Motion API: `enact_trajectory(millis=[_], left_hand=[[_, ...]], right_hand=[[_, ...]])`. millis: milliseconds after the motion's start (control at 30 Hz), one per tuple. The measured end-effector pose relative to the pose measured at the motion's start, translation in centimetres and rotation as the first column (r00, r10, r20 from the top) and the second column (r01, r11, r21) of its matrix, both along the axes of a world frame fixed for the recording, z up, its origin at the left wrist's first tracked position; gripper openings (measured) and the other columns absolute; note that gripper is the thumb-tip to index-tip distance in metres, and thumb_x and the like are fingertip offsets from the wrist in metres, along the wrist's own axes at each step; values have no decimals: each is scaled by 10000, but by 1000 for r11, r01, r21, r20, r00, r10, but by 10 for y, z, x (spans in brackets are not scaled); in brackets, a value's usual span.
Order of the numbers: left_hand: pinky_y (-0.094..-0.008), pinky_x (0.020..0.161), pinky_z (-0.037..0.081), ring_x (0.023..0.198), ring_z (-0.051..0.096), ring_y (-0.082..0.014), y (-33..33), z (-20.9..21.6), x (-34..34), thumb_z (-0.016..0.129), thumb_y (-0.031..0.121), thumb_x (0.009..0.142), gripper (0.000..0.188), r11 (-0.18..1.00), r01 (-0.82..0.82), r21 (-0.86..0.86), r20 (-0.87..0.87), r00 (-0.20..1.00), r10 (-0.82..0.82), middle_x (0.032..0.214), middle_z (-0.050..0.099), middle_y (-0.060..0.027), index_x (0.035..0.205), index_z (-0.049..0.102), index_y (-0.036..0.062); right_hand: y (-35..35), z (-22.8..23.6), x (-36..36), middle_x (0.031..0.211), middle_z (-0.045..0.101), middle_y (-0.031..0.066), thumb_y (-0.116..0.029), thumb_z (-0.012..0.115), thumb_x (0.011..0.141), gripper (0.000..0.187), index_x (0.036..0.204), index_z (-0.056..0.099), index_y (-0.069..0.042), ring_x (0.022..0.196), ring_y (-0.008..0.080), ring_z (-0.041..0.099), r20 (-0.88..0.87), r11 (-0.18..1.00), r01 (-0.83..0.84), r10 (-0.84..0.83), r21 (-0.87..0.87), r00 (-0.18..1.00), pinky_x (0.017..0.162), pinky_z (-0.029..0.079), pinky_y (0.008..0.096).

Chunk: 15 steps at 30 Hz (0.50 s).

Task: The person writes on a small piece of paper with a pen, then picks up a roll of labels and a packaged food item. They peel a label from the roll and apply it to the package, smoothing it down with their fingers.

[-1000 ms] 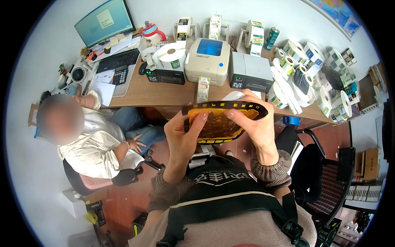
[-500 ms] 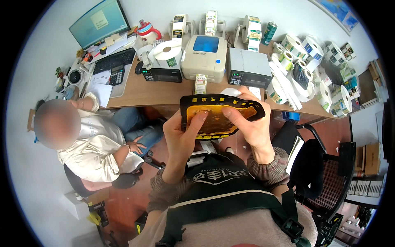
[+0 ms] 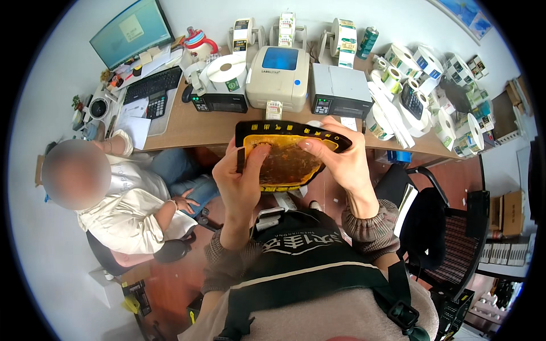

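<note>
A black-edged sealed pouch (image 3: 287, 162) with a see-through window and yellow print is held up in front of me, above the desk's front edge. Brown contents show through the window. My left hand (image 3: 239, 176) grips its left side, the thumb lying on the window. On the right side, my right hand (image 3: 344, 162) pinches the pouch near its upper corner, thumb in front. The fingers behind the pouch are mostly hidden.
Beyond the pouch stand a beige label printer (image 3: 278, 79) and two grey-black printers, one at right (image 3: 340, 91). Label rolls (image 3: 401, 59) crowd the desk's right end. A seated person (image 3: 131, 193) is at left, an office chair (image 3: 443, 244) at right.
The pouch and both hands have shifted slightly left and up in the view, and the window faces me more fully. Both hands keep hold of it.
</note>
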<state>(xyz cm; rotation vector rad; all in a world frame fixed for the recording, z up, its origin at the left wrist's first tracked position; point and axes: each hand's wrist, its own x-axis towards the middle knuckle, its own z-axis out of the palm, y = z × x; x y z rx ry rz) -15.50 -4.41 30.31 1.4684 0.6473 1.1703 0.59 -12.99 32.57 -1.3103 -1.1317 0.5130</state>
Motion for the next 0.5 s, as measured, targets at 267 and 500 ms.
enact_trajectory(millis=[267, 500], left_hand=[[-190, 625, 420, 694, 525, -44, 0, 6, 3, 629, 47, 857, 118, 992, 59, -108, -43, 997, -64, 780, 640, -6, 915, 652, -54], [-203, 670, 465, 749, 587, -67, 15, 6, 0, 646, 73, 850, 164, 924, 284, -257, 36, 958, -284, 842, 666, -26, 971, 653, -38]], right_hand=[[1, -6, -12, 748, 555, 41, -54, 697, 794, 134, 854, 632, 46, 681, 86, 506, -34, 991, 133, -133, 7, 991, 606, 408, 235], [7, -9, -3, 790, 667, 24, -105, 713, 805, 156, 888, 656, 15, 706, 56, 566, -253, 997, 72, -69, 4, 965, 640, 447, 199]])
